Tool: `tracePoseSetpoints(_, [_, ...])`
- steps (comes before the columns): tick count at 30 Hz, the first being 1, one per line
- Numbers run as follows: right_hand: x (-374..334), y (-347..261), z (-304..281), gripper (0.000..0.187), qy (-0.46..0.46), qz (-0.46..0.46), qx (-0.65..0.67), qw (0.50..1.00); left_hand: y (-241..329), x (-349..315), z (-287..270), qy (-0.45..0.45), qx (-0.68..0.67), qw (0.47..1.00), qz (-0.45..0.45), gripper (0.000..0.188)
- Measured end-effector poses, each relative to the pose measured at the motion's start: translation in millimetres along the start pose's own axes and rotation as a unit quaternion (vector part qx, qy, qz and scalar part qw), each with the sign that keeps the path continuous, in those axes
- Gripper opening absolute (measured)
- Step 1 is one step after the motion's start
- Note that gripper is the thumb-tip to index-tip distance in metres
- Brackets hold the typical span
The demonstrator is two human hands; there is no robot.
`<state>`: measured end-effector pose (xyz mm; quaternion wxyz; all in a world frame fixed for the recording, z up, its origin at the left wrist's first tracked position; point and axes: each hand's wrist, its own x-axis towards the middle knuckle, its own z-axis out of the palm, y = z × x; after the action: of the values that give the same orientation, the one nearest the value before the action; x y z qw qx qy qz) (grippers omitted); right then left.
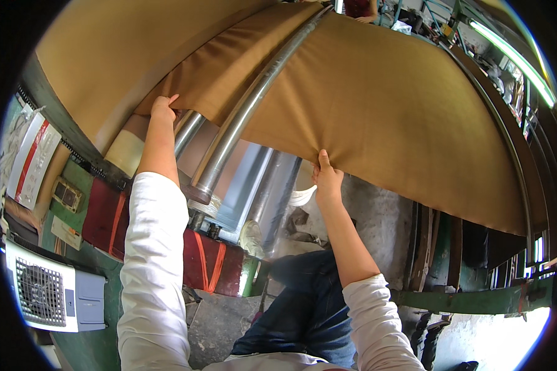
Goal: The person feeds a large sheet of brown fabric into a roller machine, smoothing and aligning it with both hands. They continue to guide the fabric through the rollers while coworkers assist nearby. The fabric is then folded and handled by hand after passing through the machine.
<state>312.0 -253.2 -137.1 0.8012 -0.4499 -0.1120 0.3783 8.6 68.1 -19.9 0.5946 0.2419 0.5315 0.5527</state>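
Note:
A wide brown sheet of cloth or leather-like material (396, 105) stretches over a long metal roller (254, 93) and away to the right. With the thumb on top, my right hand (328, 178) pinches its near edge, and creases fan out from that grip. Farther left, my left hand (163, 110) is closed at the sheet's near left edge, one finger sticking out to the right. Part of its grip is hidden under the hand. Below the sheet's edge, a second metal roller (190, 131) shows beside my left wrist.
Red side panels with orange straps (211, 263) flank the machine below the rollers. A white and grey fan-like unit (43, 287) stands at lower left. Along the right runs a green frame beam (476, 301). Another person (360, 8) is at the far end.

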Motion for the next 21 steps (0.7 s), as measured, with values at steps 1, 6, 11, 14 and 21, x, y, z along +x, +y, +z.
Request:
tracePoseSetpoints(1, [-3, -1, 4, 0.022, -0.006, 0.002, -0.002, 1.000, 2, 5, -3, 0.025, -0.009, 1.000, -0.007, 0.031])
tracePoseSetpoints(6, [-3, 5, 8, 0.021, -0.020, 0.019, -0.010, 1.000, 6, 6, -3, 0.115, -0.050, 0.992, -0.003, 0.033])
tracePoseSetpoints(11, [-11, -13, 8, 0.022, -0.052, 0.061, -0.062, 0.995, -1, -40, 24, 0.201, -0.095, 0.975, 0.013, 0.032])
tracePoseSetpoints(14, [-20, -12, 19, 0.025, -0.067, 0.090, -0.075, 0.991, 14, -8, -3, 0.185, -0.109, 0.977, 0.004, 0.031])
tracePoseSetpoints(21, [-14, -4, 11, 0.028, -0.153, 0.131, -0.100, 0.974, -2, -1, -4, -0.078, 0.038, 0.996, 0.032, 0.031])
